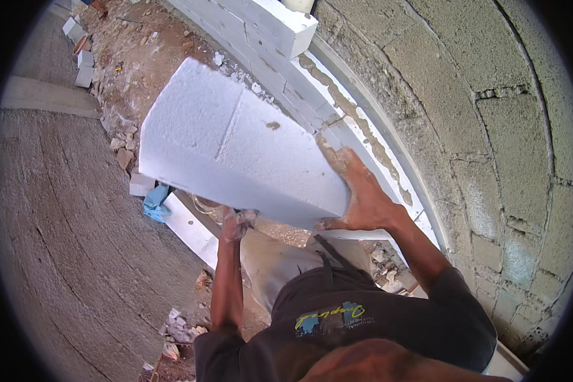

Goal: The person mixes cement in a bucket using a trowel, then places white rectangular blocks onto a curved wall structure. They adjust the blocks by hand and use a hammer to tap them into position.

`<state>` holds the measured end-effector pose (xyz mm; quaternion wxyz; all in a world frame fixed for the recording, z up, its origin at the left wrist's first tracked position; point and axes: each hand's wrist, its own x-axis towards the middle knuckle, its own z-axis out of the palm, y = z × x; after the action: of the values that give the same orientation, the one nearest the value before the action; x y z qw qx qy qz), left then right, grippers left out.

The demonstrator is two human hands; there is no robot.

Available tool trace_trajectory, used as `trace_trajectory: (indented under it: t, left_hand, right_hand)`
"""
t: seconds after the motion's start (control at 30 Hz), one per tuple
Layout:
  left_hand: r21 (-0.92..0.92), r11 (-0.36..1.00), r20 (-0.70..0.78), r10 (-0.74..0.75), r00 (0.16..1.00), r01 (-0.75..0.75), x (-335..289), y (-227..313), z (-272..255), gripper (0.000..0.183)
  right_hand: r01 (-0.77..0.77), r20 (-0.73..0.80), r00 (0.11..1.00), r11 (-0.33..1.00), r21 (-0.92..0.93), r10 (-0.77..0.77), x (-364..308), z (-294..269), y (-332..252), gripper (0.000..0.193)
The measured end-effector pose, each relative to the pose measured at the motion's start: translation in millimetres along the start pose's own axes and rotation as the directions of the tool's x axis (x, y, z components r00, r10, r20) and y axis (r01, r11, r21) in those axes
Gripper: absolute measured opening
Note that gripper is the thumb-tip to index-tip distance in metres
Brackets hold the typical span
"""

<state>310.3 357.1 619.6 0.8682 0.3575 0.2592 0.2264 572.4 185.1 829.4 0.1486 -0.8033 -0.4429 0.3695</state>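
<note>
A large white building block [235,140], pale and rough-faced with a thin groove across it, is held up in front of my body. My right hand [360,194] grips its right end, the thumb and fingers spread around the corner. Under the block's near lower edge is my left hand [235,224], closed against it, its fingers partly hidden. To the right runs a low white block wall [270,70], and a strip of grey mortar [356,114] lies along its top. One raised block [293,28] sits on the wall at the far end.
A rough grey block wall [439,83] rises close on the right. Another stands on the left [76,235]. Rubble [124,140] covers the ground between them. A blue cloth or bag [156,202] and a white block [191,229] lie left of my legs.
</note>
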Motion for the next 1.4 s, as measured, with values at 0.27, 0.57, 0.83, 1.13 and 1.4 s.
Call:
trace_trajectory:
  t: [0.27,0.57,0.83,1.13,1.4]
  left_hand:
    - [-0.150,0.975,0.251,-0.120,0.961,0.161,137,-98,258,0.045]
    - [0.751,0.658,-0.179,0.286,0.941,-0.057,150,-178,358,0.093]
    - [0.038,0.998,-0.351,-0.038,0.936,0.055,149,-209,348,0.089]
    - [0.033,0.999,-0.482,-0.010,0.876,0.029,206,-232,302,0.070]
    - [0.106,0.994,-0.450,0.069,0.890,-0.024,256,-241,262,0.069]
  right_hand:
    - [-0.339,-0.551,0.806,0.931,-0.133,0.216,-106,-154,83,0.140]
    - [-0.461,-0.542,0.787,0.865,-0.198,0.296,-94,-195,138,0.127]
    - [-0.395,-0.335,0.869,0.918,-0.025,0.364,-15,-145,196,0.128]
    - [-0.279,-0.333,0.911,0.958,-0.060,0.244,51,-95,236,0.128]
    - [-0.280,-0.389,0.891,0.958,-0.059,0.236,104,-71,244,0.128]
